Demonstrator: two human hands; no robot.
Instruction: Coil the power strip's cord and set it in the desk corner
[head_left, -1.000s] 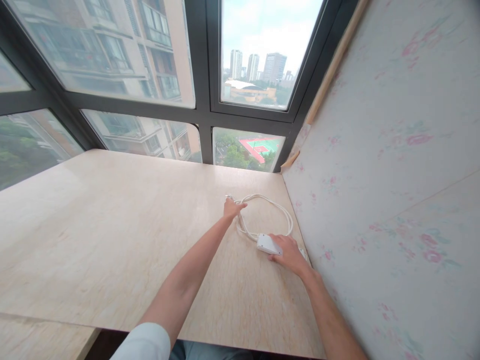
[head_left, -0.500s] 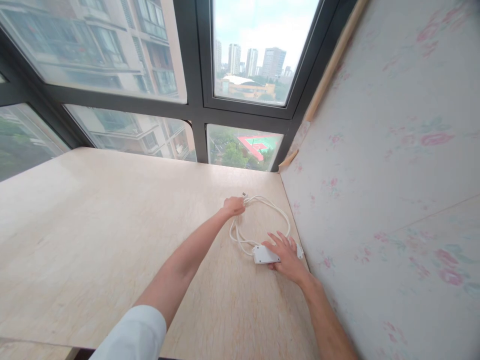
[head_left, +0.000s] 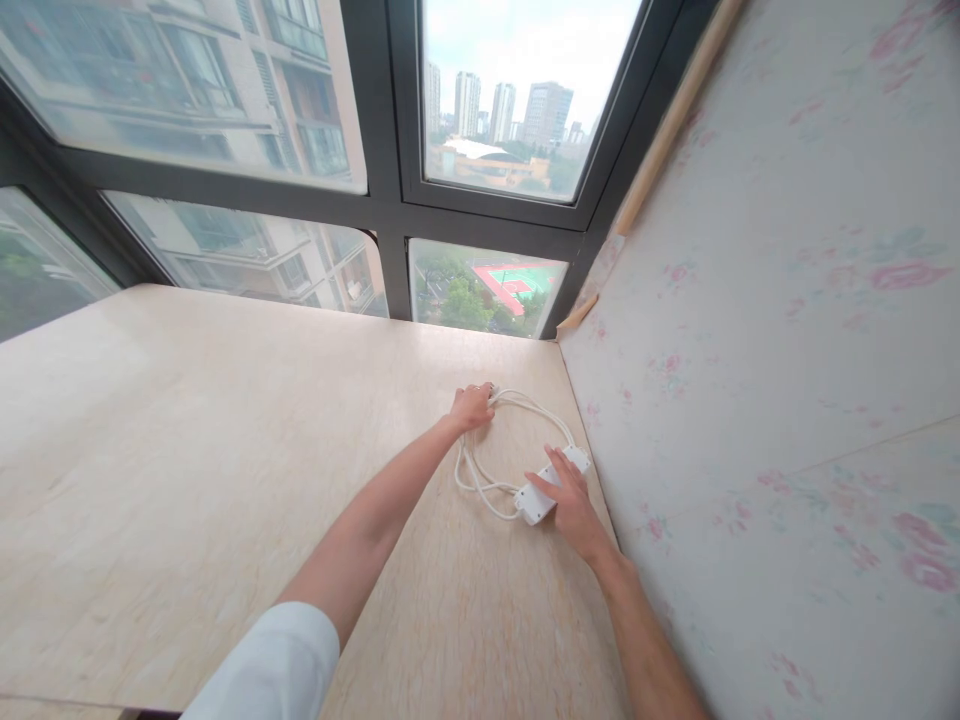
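A white power strip (head_left: 537,506) lies tilted on the pale tabletop, its far end near the wall. My right hand (head_left: 574,505) grips it from the right, with fingers stretched across its top; the thumb is partly hidden. From the strip's left end a white cord (head_left: 480,487) runs out and loops round in a loose coil. My left hand (head_left: 472,407) is closed on the cord at the far side of the coil, close to its plug (head_left: 493,391). The fingers cover part of the plug.
A floral-papered wall (head_left: 787,420) rises close along the right side. Dark window frames (head_left: 480,225) stand at the back edge of the tabletop (head_left: 225,450). A piece of loose trim (head_left: 577,315) sticks out at the corner.
The power strip has turned under my right hand, its right end swinging away from me. My left hand has shifted slightly, its fingers now further over the plug. The view has moved a little.
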